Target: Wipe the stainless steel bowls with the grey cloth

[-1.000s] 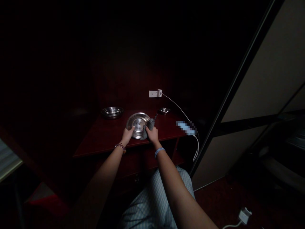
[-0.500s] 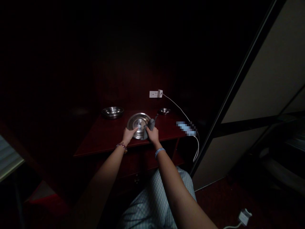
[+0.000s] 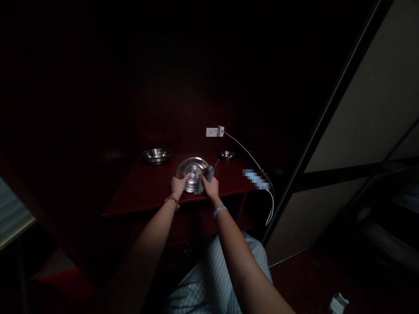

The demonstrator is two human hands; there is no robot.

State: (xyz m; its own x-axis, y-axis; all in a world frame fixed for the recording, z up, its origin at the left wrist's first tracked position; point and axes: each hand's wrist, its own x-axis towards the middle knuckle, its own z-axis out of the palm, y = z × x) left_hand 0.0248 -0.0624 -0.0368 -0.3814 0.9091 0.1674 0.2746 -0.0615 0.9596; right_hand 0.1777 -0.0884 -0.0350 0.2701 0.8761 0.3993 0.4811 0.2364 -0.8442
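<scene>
The left hand (image 3: 179, 185) lay open with its fingers spread on a round stainless steel plate (image 3: 190, 168), the fingertips reaching nearer the centre than they had a second earlier, when they sat close to the near rim. The right hand (image 3: 210, 187) stayed closed around a grey cloth (image 3: 208, 173) bunched against the plate's right rim. The plate sat near the front edge of a dark red table (image 3: 137, 196), between a steel bowl (image 3: 156, 156) toward the left and a smaller steel bowl (image 3: 226, 155) toward the back right.
</scene>
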